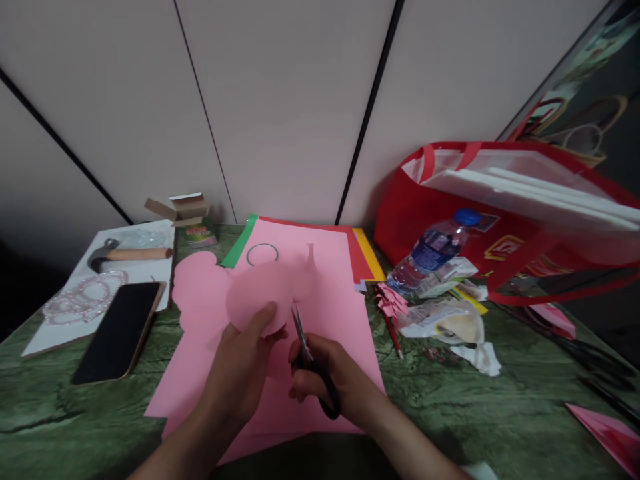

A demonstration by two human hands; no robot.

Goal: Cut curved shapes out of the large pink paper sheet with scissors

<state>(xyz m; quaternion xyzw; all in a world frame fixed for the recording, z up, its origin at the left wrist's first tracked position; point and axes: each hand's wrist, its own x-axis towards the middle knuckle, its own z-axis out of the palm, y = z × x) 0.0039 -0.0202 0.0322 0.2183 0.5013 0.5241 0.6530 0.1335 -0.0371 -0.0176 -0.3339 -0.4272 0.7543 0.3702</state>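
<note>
Hammer [140,254], phone [119,331], bottle [433,251], red bag [527,228].

We see a bare left hand [245,357] and a bare right hand [327,370].
On the left, the thumb [261,319] is smooth and gently tapered, ending in a short, rounded nail [271,307]; the left forearm [193,430] is bare as well, narrow at the wrist and broader toward the near edge, where our view cuts it off. On the right, we find rounded fingertips [295,393], their nails too small and shadowed for us to make out, and a right forearm [403,433] equally bare, its outline smooth and widening toward the near edge.
</note>
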